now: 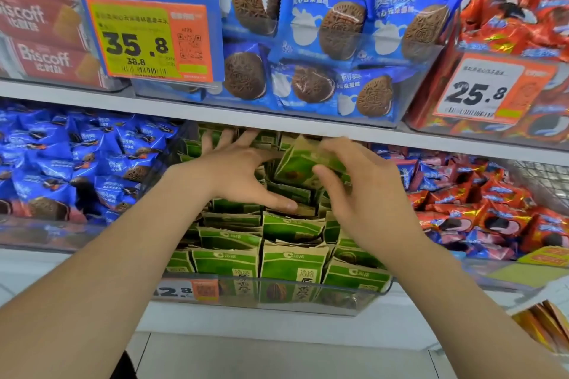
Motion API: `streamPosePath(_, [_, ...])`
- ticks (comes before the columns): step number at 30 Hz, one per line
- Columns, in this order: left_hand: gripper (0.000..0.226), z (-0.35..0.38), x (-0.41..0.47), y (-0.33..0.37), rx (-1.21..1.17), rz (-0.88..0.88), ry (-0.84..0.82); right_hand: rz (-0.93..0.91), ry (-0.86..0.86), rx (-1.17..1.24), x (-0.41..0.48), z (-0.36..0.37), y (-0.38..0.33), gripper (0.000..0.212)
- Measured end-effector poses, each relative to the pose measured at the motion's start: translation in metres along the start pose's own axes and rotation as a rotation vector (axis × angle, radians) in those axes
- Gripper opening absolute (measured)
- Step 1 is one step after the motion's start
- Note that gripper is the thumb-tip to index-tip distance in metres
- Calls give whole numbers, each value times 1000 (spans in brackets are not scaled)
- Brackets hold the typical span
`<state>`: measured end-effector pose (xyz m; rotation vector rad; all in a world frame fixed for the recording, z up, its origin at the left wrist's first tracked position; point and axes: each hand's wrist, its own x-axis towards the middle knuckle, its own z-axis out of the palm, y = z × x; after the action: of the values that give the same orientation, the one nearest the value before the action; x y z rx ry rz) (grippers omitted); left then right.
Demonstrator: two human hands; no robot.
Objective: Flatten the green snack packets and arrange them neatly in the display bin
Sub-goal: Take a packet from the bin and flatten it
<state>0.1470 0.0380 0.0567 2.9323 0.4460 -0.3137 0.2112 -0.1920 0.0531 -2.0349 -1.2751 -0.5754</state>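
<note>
Your right hand (363, 194) pinches one green packet (295, 163) above the bin (308, 294), though it is blurry. Your left hand (243, 169) spreads its fingers flat on the packets (289, 258) at the back. They look light, puffy and crinkly, so hold the edges and press softly.

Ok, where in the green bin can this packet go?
Only the sunken patch mid-bin, between the left hand and the right hand holding the green packet. The front rows against the bin's clear wall are jammed; the shelf edge hangs low over the back.
</note>
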Motion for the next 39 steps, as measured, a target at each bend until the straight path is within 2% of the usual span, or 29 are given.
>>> streamPosePath(1, [118, 0, 1, 0, -12, -1, 4, 0, -14, -28, 3, 2, 3, 13])
streamPosePath(3, [118, 1, 2, -1, -28, 5, 8, -14, -32, -58, 7, 4, 5, 14])
streamPosePath(6, [119, 3, 2, -1, -36, 9, 35, -82, -189, -123, 17, 9, 1, 26])
streamPosePath(9, [122, 4, 1, 0, -43, 8, 63, -58, -369, -222, 33, 22, 1, 38])
streamPosePath(12, [128, 5, -1, 1, -24, -10, 60, -100, -422, -262, 40, 37, 0, 60])
streamPosePath(14, [126, 6, -1, 1, -32, -3, 68, -96, -443, -281, 40, 42, 2, 64])
streamPosePath(18, [123, 7, -1, -1, -53, 17, 78, 42, -519, -339, 49, 42, 13, 45])
streamPosePath(21, [125, 8, -2, -2, -62, 25, 77, 30, -612, -299, 48, 44, 6, 16])
streamPosePath(22, [126, 9, -2, -2, -65, 26, 74, 28, -628, -250, 46, 43, 4, 16])
streamPosePath(25, [131, 7, -5, -1, -78, 26, 60, 112, -621, -76, 44, 20, -4, 61])
streamPosePath(26, [130, 7, -6, -1, -83, 33, 67, 121, -606, -82, 44, 14, -6, 66])
streamPosePath(27, [128, 6, -7, -1, -88, 42, 78, 107, -595, -127, 44, 13, -6, 63])
streamPosePath(29, [118, 5, -9, 0, -90, 61, 116, 48, -604, -259, 43, 21, -8, 43])
streamPosePath(32, [92, 7, -12, 2, -116, 74, 234, 12, -595, -339, 42, 37, -5, 22])
streamPosePath(35, [63, 13, -15, 4, -231, 96, 370, 45, -604, -377, 45, 41, 3, 16])
streamPosePath(38, [46, 23, -20, 4, -300, 148, 518, 77, -653, -412, 49, 43, 7, 9])
streamPosePath(39, [42, 24, -21, 4, -311, 147, 539, 70, -657, -422, 49, 44, 6, 15])
